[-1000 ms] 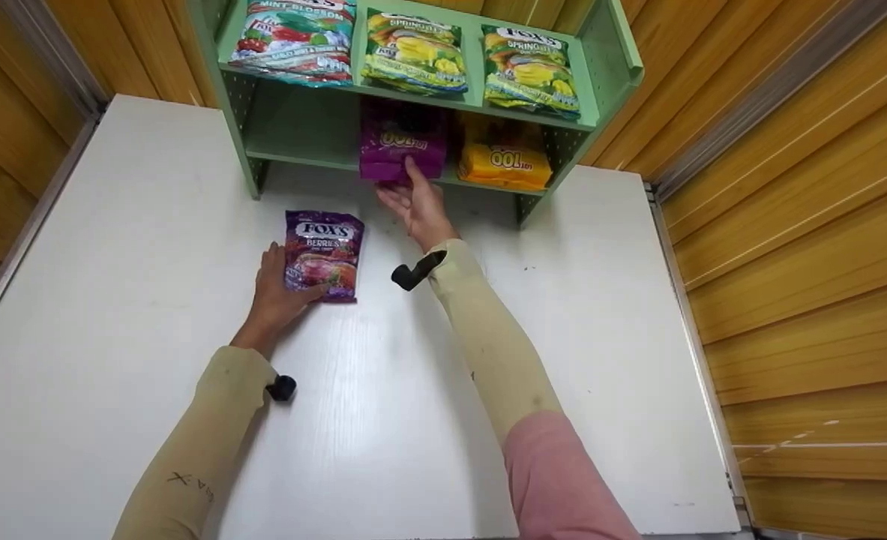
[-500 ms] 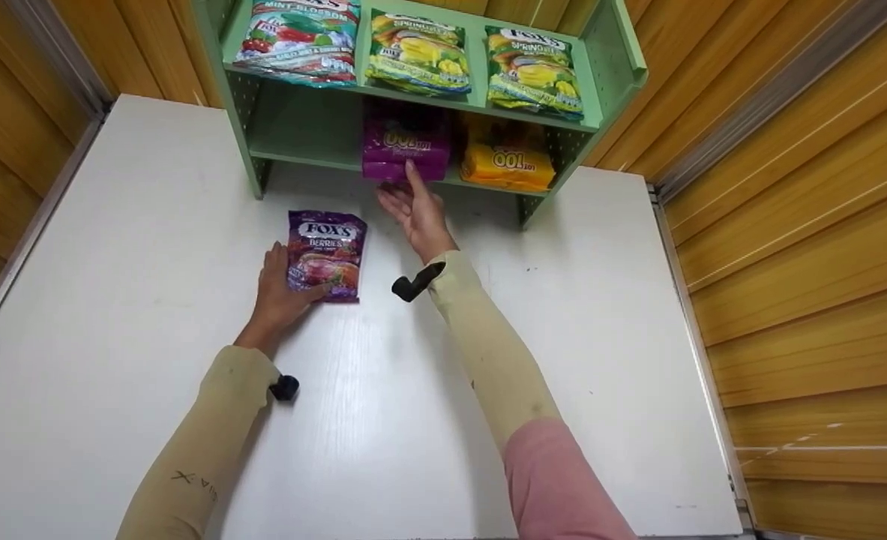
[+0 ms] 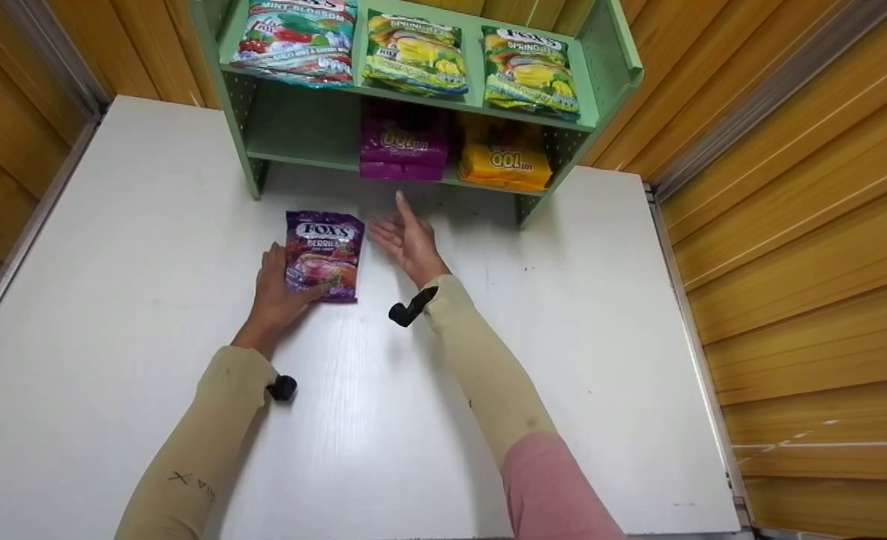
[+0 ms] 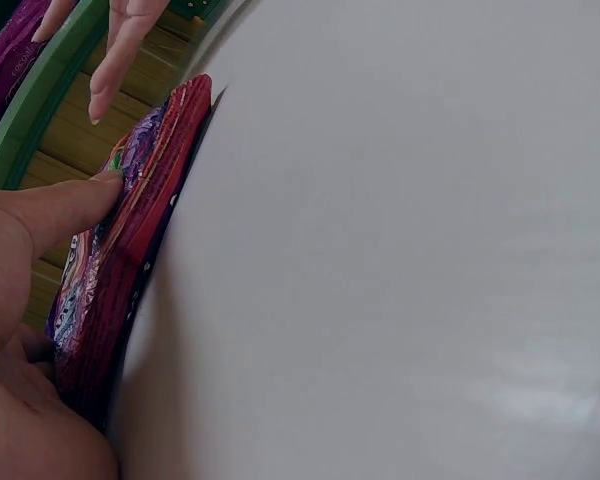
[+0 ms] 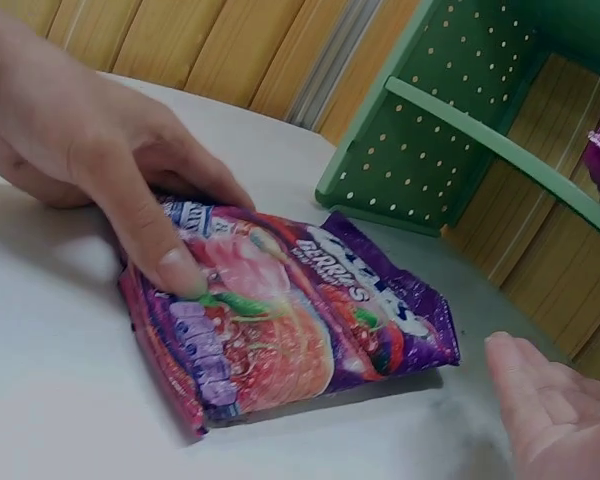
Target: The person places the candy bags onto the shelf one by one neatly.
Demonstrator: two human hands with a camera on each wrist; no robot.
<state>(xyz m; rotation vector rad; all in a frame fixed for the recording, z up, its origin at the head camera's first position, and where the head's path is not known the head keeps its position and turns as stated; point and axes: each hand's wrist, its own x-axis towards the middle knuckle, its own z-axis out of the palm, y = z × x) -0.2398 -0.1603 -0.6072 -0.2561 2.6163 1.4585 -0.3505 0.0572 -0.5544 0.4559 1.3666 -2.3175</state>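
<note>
A purple Fox's Berries candy bag [image 3: 324, 259] lies flat on the white table in front of the shelf. My left hand [image 3: 277, 296] holds it at the lower left, thumb across the printed front and fingers along the left side. In the right wrist view that thumb [image 5: 175, 265] presses on the candy bag [image 5: 280, 315]. Just right of the bag, my right hand [image 3: 412, 244] is open with nothing in it, palm turned toward the bag. Behind it, a magenta Lot 100 candy bag [image 3: 403, 150] sits on the lower shelf, its front slightly over the edge.
The green two-tier shelf [image 3: 301, 156] stands at the back. Its lower tier also bears a yellow Lot 100 bag [image 3: 504, 161]. Above are a teal Mint Blossom bag [image 3: 297, 41] and two yellow-green bags [image 3: 415, 56]. Wooden panels [image 3: 810, 300] enclose the table.
My right hand has drawn back from the magenta bag on the lower shelf, toward me and beside the purple bag. My left hand and the purple bag stay put.
</note>
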